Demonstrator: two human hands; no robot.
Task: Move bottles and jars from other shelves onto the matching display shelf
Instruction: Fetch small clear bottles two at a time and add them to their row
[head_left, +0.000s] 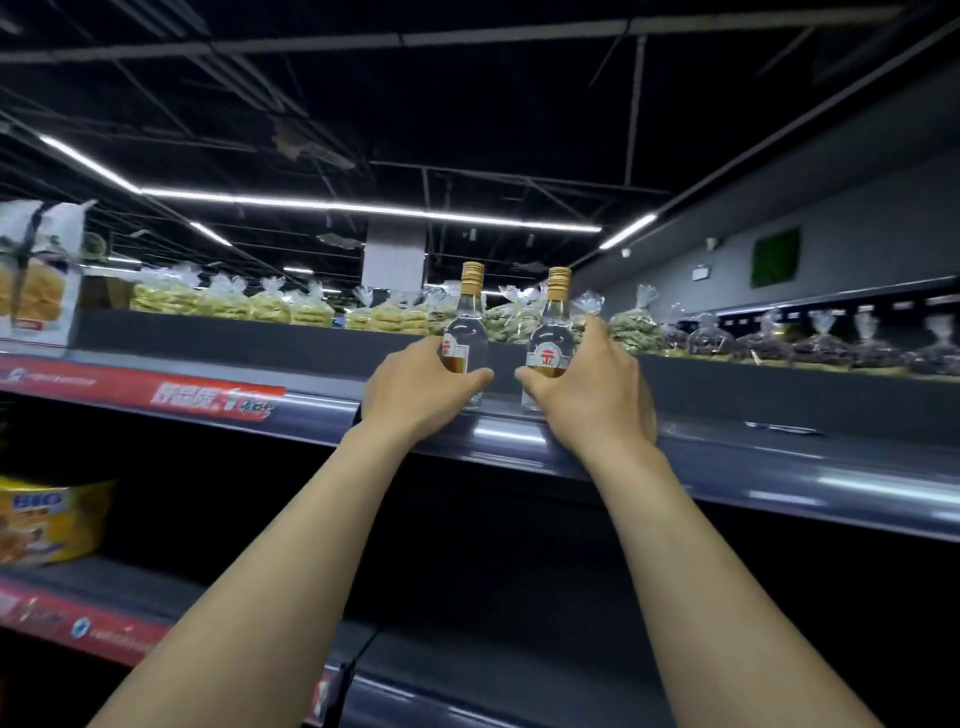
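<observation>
At the centre of the frame, the left bottle (469, 325) is gripped low by the left hand (415, 392), with fingers curled round it. The right bottle (555, 327) is gripped likewise by the right hand (597, 387). Both are held upright, just apart, at the front edge of the shelf (753, 462).

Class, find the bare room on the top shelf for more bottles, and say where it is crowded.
Bare shelf runs from the left bottle to the white bag, and from the right bottle rightward. Only a narrow gap separates the bottles. Behind the divider, bagged snacks sit packed.
</observation>
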